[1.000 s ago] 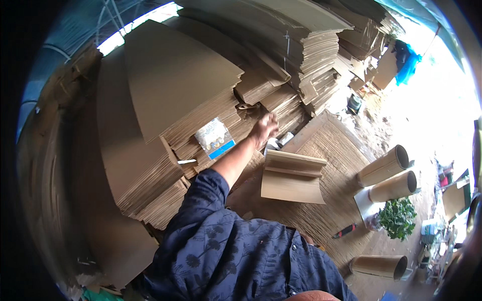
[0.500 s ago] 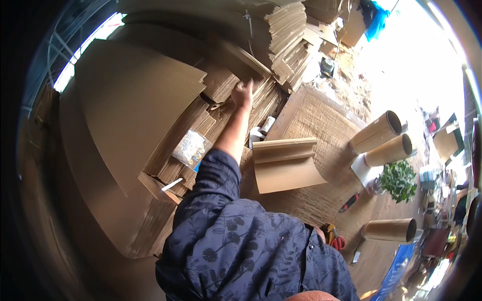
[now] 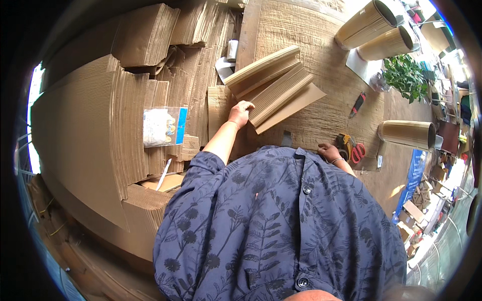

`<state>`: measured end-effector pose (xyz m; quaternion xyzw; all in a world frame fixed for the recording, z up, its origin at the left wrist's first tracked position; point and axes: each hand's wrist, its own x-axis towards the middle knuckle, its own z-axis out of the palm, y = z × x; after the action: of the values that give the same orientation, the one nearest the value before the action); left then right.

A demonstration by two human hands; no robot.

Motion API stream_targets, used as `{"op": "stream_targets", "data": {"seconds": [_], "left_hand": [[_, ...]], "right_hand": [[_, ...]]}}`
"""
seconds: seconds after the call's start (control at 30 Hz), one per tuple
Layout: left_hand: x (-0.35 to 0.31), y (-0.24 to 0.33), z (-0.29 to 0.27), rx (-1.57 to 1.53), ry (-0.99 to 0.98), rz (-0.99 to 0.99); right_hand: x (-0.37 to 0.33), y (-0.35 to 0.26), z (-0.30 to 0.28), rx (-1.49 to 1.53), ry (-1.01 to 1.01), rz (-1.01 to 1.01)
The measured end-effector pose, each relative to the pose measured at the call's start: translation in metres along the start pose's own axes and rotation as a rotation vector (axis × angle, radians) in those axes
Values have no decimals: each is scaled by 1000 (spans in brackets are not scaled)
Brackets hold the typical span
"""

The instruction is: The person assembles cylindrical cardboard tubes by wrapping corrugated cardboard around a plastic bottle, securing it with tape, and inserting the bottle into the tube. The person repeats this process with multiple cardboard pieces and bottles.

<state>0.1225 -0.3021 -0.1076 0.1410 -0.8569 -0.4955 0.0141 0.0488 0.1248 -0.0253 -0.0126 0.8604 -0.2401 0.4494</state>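
At the near left of the worktable (image 3: 281,30), my left hand (image 3: 240,114) grips the edge of a folded corrugated cardboard piece (image 3: 281,95). This piece lies tilted against another bent cardboard piece (image 3: 263,70) just beyond it. My right hand (image 3: 329,151) rests at the table's near edge with its fingers curled, and nothing shows in them. Beside it are a yellow-and-black tool (image 3: 344,144), its kind unclear, and red-handled scissors (image 3: 358,152). Farther off lies a red-and-black utility knife (image 3: 357,105).
Tall stacks of cardboard sheets (image 3: 133,125) fill the left, with a clear plastic packet (image 3: 163,127) on them. Cardboard tubes (image 3: 369,22) stand at the far right, near a leafy plant (image 3: 405,78). Another tube (image 3: 406,134) is closer, by a blue banner (image 3: 410,178).
My left hand has come back from the far stacks to the table, bringing the cardboard piece onto the one there. My view has turned, and my right hand now shows fully.
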Motion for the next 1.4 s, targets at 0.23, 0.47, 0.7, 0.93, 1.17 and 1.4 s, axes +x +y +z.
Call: {"op": "stream_targets", "data": {"seconds": [0.23,0.47,0.7,0.93,1.17,1.4], "left_hand": [[-1,-42,22,168,-137,-265],[11,-48,25,264,8,-240],[27,-35,38,314,110,-216],[27,-19,17,-103,-84,-184],[-7,49,-7,-437,-261,-21],[-65,77,-24,-611,-103,-312]], "right_hand": [[-4,53,6,-89,-30,-12],[-10,61,6,-60,-58,61],[0,44,4,-165,-58,29],[-12,-77,-19,-589,68,-279],[-7,-184,-14,-860,410,-1015],[-6,-153,-18,-785,-26,-1032]]}}
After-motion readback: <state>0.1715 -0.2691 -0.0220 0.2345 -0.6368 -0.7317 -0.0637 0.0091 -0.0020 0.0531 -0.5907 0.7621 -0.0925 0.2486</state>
